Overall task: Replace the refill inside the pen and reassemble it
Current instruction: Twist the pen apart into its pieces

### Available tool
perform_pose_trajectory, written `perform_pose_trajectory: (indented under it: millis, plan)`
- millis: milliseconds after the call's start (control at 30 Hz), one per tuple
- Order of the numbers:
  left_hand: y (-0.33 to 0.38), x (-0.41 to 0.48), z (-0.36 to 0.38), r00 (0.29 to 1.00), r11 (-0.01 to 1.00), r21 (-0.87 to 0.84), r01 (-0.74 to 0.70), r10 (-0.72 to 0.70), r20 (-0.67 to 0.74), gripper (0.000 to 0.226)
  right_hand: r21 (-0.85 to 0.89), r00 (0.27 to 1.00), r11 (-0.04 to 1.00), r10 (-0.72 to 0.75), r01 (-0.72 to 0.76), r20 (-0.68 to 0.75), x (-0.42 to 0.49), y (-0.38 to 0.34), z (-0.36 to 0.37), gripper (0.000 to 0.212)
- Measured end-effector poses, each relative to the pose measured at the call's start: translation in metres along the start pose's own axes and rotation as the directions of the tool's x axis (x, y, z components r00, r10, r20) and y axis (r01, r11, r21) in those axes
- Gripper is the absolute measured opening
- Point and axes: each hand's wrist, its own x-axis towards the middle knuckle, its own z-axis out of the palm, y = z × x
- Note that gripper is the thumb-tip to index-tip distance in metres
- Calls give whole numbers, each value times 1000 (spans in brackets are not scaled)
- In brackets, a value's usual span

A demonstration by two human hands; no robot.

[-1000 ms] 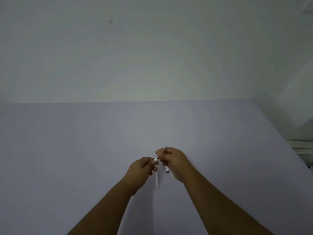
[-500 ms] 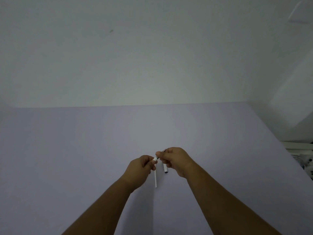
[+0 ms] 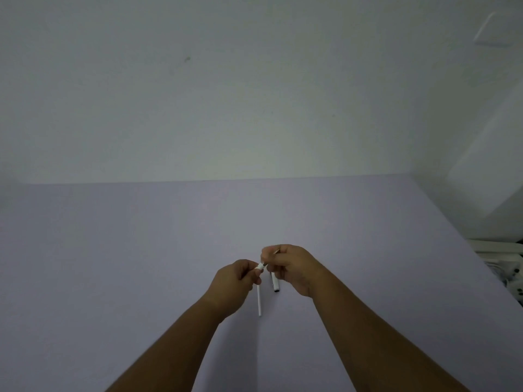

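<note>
My left hand (image 3: 236, 282) grips the white pen barrel (image 3: 260, 267), of which only the front end shows past my fingers. My right hand (image 3: 291, 265) pinches the pen's tip section, whose thin point (image 3: 276, 251) sticks out above the fingers. The two hands meet over the lilac table (image 3: 141, 264). A thin white refill (image 3: 259, 302) lies on the table below my left hand. A short white pen cap (image 3: 274, 282) with a dark end lies just right of it, partly under my right hand.
A pale wall rises behind the table's far edge. At the far right, past the table's edge, stand a white frame (image 3: 498, 246) and a dark spotted cloth (image 3: 513, 281).
The hands have stayed together with only a slight shift in the fingers. The camera has tilted a little, so the scene sits slightly lower and left.
</note>
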Motion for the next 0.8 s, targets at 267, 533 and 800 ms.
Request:
perform_pose_trajectory:
  millis: [267, 533, 800]
  plan:
    - [-1, 1, 3, 1000, 1000, 26, 13, -13, -5, 21, -31, 999, 999, -36, 37, 7, 2, 2, -5, 13]
    - [-2, 3, 4, 1000, 999, 24, 24, -24, -3, 21, -51, 998, 997, -63, 62, -24, 2, 1, -8, 16]
    - [-1, 4, 4, 1000, 1000, 15, 13, -13, -16, 22, -61, 997, 996, -66, 64, -27, 2, 1, -10, 16]
